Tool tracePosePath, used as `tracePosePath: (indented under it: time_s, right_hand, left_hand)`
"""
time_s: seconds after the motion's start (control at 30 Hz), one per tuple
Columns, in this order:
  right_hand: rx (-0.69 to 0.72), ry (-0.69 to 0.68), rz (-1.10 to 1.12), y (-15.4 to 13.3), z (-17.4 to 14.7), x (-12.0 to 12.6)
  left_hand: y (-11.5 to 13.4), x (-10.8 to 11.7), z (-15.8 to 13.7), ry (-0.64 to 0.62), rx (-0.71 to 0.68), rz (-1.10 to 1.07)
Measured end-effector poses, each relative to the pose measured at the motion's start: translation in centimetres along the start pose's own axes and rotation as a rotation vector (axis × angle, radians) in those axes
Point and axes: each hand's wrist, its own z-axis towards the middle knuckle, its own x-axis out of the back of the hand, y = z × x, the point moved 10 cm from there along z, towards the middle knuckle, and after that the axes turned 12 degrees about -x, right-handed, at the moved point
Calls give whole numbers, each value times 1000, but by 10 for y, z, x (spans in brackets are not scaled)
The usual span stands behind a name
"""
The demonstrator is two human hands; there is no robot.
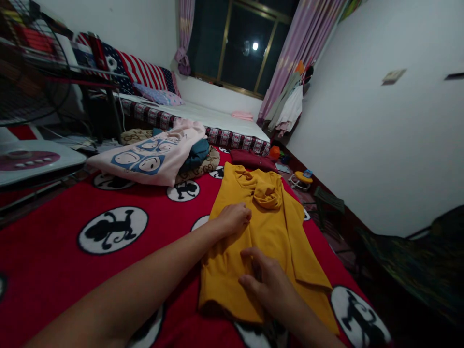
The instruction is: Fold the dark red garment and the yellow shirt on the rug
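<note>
A mustard-yellow long-sleeved top [268,232] lies spread on a red blanket [47,241] with round monkey prints. One of its sleeves runs down the right side, and a bunched part sits near the neck end. My left hand [235,220] rests on the middle of the top, its fingers curled closed on the cloth; the fingertips are partly hidden. Nearer to me, my right hand [266,275] hovers over or touches the lower part of the top. Its thumb and forefinger are apart, with nothing visible between them.
Left of the top, a pale pink printed garment [159,154] lies on a teal cloth [195,154] and a patterned brown one. A folded dark red garment [252,159] is beyond. A fan [29,159] stands left, a bed [217,116] behind, and a folding stool [328,203] right.
</note>
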Motion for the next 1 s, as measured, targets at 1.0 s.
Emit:
tracePosePath:
  time_s: [1.0]
  right_hand:
    - [44, 565, -301, 31, 165, 163]
  left_hand:
    - [-16, -6, -10, -11, 127, 162]
